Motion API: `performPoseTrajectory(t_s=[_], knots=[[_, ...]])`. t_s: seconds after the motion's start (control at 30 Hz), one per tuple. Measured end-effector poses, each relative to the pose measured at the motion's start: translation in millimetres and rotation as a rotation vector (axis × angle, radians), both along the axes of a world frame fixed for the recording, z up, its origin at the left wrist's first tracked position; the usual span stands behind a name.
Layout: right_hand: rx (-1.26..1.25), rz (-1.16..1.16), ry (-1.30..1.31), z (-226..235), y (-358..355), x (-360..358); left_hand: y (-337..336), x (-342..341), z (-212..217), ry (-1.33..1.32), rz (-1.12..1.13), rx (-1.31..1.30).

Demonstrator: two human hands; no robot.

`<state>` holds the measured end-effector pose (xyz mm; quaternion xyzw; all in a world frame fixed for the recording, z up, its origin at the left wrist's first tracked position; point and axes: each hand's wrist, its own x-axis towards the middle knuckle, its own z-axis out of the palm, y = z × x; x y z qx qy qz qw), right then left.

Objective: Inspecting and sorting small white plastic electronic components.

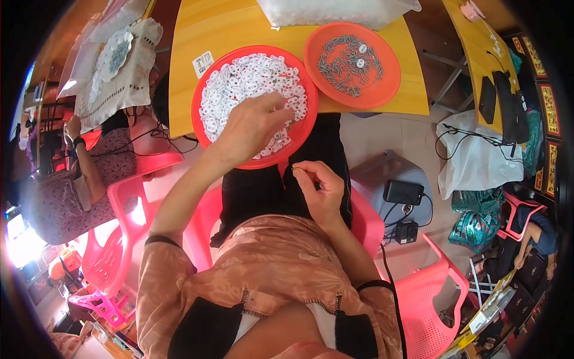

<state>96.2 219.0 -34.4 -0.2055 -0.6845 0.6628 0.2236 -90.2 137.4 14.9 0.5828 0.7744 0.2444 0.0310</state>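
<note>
My left hand (251, 124) reaches into a red round tray (203, 90) heaped with several small white ring-shaped parts (239, 78), its fingers bent down onto the pile. My right hand (320, 188) hovers over my lap below the tray, thumb and forefinger pinched on a tiny metal pin at about the fingertips. A second orange tray (388, 78) to the right holds several small grey metal pins (347, 63) and two white rings. Both trays rest on a yellow table (185, 36).
A clear plastic bag (335, 11) lies at the table's far edge. Pink plastic chairs (430, 293) stand around me. Another person (66, 185) sits at the left. A white bag (478, 161), a grey box with power adapters (403, 192) sit on the floor at right.
</note>
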Motion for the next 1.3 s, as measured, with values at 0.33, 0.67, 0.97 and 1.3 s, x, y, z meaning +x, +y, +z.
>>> performPoseTrajectory(t_s=[0.33, 0.67, 0.97, 1.3], knots=[[0.019, 0.105, -0.007, 9, -4, 3, 8, -7, -4, -0.032, -0.044, -0.127], [-0.264, 0.076, 0.101, 3, -14, 1, -38, 48, 13, -1.028, 0.356, 0.374], [-0.398, 0.12, 0.234, 53, -49, -5, -84, 102, 23, -1.335, 0.401, 0.656], [-0.419, 0.178, 0.274, 67, -70, -2, -106, 113, 29, -1.338, 0.342, 0.828]])
